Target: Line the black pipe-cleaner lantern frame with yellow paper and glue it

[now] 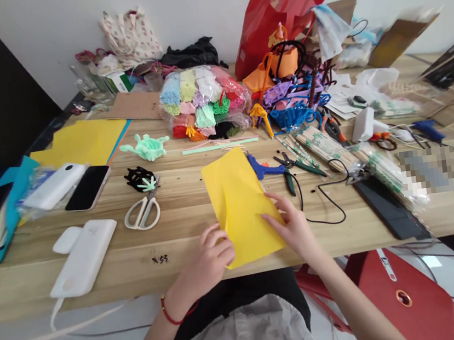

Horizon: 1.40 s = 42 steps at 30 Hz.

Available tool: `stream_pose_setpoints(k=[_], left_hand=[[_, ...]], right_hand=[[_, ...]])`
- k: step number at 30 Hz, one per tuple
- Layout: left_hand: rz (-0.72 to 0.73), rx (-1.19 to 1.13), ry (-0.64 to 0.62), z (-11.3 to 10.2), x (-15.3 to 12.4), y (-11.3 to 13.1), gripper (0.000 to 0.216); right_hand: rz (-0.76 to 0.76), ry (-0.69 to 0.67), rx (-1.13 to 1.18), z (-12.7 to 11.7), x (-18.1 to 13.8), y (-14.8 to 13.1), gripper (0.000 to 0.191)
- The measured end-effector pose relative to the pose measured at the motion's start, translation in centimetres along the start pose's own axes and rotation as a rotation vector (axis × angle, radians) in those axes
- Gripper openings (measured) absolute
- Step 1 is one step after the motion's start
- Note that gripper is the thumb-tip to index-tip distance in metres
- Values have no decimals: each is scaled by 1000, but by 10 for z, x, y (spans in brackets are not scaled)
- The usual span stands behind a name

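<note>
A yellow sheet of paper or thin card [248,211] lies at the table's front edge, with a bend running down its left part. My left hand [214,251] pinches its lower left edge, fingers curled. On the opposite edge, my right hand [291,223] holds the sheet, thumb on top and some fingers partly hidden. Just beyond the sheet's right side is a blue glue gun [266,168], partly covered by it. Green-handled pliers [295,167] lie to the right of that. White-handled scissors [143,210] rest to the left, touching a black pipe-cleaner bundle [137,178].
Further back are a mint-green fuzzy piece [147,146], bagged pipe cleaners [201,98], yellow sheets [82,138] and a red bag [277,9]. A phone [88,188] and white power bank [84,259] lie left. A black cable [330,201] and packaged sticks [327,146] lie right.
</note>
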<state>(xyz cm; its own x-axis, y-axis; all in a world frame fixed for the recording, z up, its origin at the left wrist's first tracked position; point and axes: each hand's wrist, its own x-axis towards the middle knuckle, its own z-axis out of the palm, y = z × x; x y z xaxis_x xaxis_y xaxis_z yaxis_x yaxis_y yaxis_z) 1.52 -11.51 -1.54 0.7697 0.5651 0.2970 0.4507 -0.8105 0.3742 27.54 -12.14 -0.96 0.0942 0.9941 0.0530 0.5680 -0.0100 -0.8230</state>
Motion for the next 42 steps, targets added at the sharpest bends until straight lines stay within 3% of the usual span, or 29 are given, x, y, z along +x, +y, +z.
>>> stream_pose_setpoints(k=[4,9,12,15,18,22,25,28,31,42], left_hand=[[-113,-11,75,-12,-19,-18,30],[-200,-4,52,-6,-25,-19,25],[-245,14,36,3,-20,-16,14],[-274,38,18,12,-16,-17,16],[-281,58,10,17,-16,-20,19],[-274,80,-11,24,-19,-20,34],[-272,99,-25,27,-20,-19,51],[-280,120,-34,26,-17,-14,56],[-291,162,-41,23,-13,-9,52],[-322,134,-65,25,-14,-6,54]], right_hand=[[-42,79,-15,-7,-3,-2,27],[-70,78,-20,1,-6,4,28],[-32,100,77,5,-11,17,40],[102,175,354,10,-24,30,65],[117,158,474,23,-44,33,67],[-63,67,331,52,-63,12,69],[-213,62,16,70,-65,-9,69],[-192,78,-186,83,-62,-18,48],[-146,44,-246,91,-62,-18,28],[-191,-47,-249,82,-59,-4,31]])
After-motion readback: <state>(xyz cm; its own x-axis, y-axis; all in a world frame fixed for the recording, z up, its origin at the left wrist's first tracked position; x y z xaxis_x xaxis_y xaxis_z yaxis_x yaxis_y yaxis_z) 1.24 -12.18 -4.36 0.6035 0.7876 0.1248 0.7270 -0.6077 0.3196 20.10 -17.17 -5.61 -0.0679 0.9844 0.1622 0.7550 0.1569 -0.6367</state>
